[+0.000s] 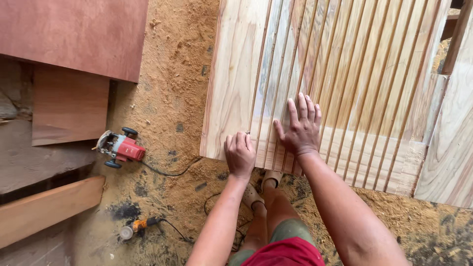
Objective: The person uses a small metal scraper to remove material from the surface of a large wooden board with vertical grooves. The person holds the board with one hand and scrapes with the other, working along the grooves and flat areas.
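**Both hands on the grooved panel**

I stand over a pale wooden panel (325, 79) cut with long parallel grooves, lying raised above a floor of sawdust (172, 74). Its near edge runs just in front of my legs, and both my hands rest close to that edge.

My right hand (299, 127) lies flat on the panel, palm down, fingers released and spread, the fingertips (301, 101) pointing away from me along the grooves. It grasps nothing; it only presses on the ribbed surface, with the grooves running on beyond my fingers towards the far end.

My left hand (240, 153) sits just beside it, nearer the panel's edge, where the smooth ungrooved strip meets the first groove. Its fingers (240, 140) are curled in a loose clench, knuckles up, the tips bearing down on the wood. Something small and dark shows at the fingertips, but I cannot tell whether I hold anything there.

To my left, well apart from the panel, a red router (119, 147) lies on the sawdust, its black cord (170, 172) trailing towards me. Closer to my feet lies a small orange-handled tool (134, 228). Reddish boards (74, 34) and a plank (47, 209) lie further left.
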